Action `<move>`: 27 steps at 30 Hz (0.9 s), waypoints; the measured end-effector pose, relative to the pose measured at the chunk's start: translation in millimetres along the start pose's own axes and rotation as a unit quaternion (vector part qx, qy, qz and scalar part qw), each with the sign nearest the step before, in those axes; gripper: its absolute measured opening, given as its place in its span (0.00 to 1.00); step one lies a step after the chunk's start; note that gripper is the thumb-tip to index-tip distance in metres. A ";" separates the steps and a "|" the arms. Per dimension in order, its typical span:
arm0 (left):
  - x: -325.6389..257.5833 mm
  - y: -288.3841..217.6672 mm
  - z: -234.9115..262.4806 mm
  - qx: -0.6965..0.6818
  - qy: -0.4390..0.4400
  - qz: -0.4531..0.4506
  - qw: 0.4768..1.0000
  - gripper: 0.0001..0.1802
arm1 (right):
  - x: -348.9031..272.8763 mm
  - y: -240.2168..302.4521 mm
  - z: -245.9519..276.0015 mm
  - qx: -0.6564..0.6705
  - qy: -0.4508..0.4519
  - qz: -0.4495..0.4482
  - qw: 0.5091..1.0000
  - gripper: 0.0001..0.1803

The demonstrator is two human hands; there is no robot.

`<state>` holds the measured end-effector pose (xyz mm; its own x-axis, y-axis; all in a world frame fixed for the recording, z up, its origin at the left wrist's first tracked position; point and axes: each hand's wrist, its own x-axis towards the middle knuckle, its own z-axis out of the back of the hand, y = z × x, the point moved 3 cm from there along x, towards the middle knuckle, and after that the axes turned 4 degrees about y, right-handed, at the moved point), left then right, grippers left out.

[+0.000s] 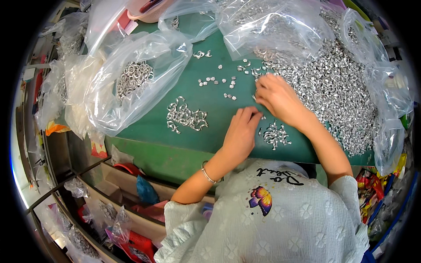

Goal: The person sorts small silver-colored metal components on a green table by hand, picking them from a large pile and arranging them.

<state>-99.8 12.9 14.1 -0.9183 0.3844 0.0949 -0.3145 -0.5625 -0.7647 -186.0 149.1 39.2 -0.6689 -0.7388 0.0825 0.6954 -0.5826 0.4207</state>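
Over the green table mat (153, 144), my left hand (240, 136) is closed, with a small silver metal piece at its fingertips. Just above it to the right, my right hand (278, 97) has its fingers curled together beside the edge of a large heap of small silver metal parts (346, 92). A glint shows at its fingertips, but what they hold is too small to make out. Below the right hand lies a small pile of curved silver pieces (275, 135). Left of my hands is a loose pile of silver hook-shaped pieces (186, 116).
Small silver cube-like pieces (212, 80) lie scattered mid-table. A clear plastic bag (140, 94) of silver rings (135, 76) lies at the left. Another plastic sheet (276, 28) covers the heap's far side. A pink basin (151, 13) stands at the back. An open drawer (105, 182) sits below.
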 end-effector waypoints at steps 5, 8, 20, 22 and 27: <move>5.7 4.3 9.2 -0.026 -0.101 0.033 0.994 0.21 | -40.2 -12.8 6.7 0.156 0.008 -0.036 0.987 0.06; 18.0 -5.0 -0.5 0.021 -0.088 0.014 0.996 0.24 | -30.3 -19.3 10.9 0.151 -0.099 -0.105 0.978 0.09; 36.2 -3.3 -1.2 0.048 -0.093 -0.010 0.994 0.30 | -26.5 -10.8 -5.9 -0.032 -0.078 -0.021 0.996 0.10; 36.6 -4.1 -1.5 0.050 -0.060 -0.029 0.997 0.28 | -38.5 -3.9 0.0 -0.012 -0.011 -0.031 0.999 0.08; 13.0 -8.5 -10.1 0.007 0.021 -0.036 0.999 0.25 | -47.5 -17.1 8.7 0.041 -0.064 -0.053 0.996 0.11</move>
<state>-106.7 30.1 15.4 -0.8823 0.4543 0.1229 -0.3832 -0.5418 -0.7481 -168.4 197.1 36.0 -0.7693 -0.6218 0.1466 0.5986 -0.6215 0.5054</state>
